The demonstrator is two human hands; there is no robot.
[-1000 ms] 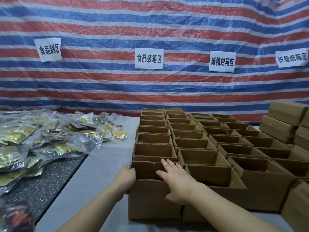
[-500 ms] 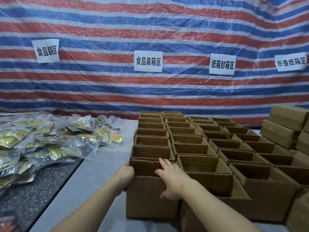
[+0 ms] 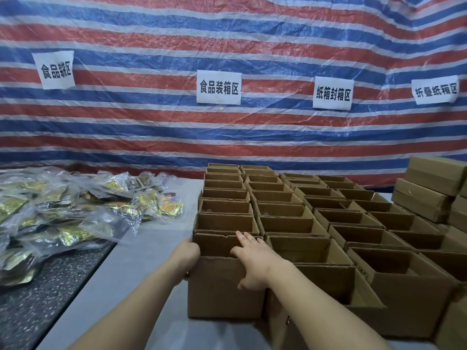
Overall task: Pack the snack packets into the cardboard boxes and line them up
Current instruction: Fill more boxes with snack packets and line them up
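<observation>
You stand in a makeshift packing workshop: striped tarpaulin wall (image 3: 227, 132), zone signs (image 3: 218, 87), rows of open cardboard boxes (image 3: 290, 223).

Red-white-blue striped tarp wall (image 3: 151, 127) bearing four paper signs (image 3: 218, 87); grey tabletop (image 3: 141, 261); dark speckled surface (image 3: 32, 306) beside.
</observation>
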